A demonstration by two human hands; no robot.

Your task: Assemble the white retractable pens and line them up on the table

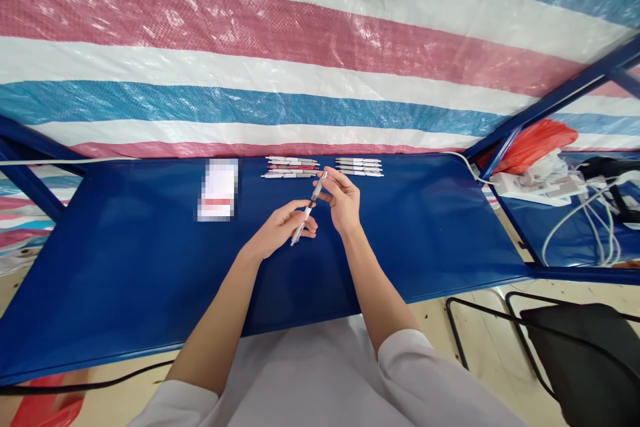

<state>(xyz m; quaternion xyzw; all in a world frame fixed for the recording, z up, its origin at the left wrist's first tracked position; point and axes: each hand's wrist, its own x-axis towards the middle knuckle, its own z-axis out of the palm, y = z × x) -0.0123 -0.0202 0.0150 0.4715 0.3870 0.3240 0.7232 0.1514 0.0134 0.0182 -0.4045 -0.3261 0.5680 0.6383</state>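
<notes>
A white and clear pen (309, 209) slants between my two hands above the blue table. My left hand (283, 227) pinches its lower part, and the pen's clear end sticks out below those fingers. Around the upper end, the fingers of my right hand (344, 203) are closed. A dark band shows on the pen between the two grips; whether the halves are joined there I cannot tell. Behind my hands lie two groups of pens: the left group (290, 174) includes a red one, and the right group (359, 161) looks white and grey.
A blurred white card or packet (219, 180) lies on the blue table (425, 240) at the left. To the right are a white power strip (535, 188), cables and a red plastic bag (535, 140). A striped sheet (300, 27) hangs behind. A black chair (590, 353) stands at lower right.
</notes>
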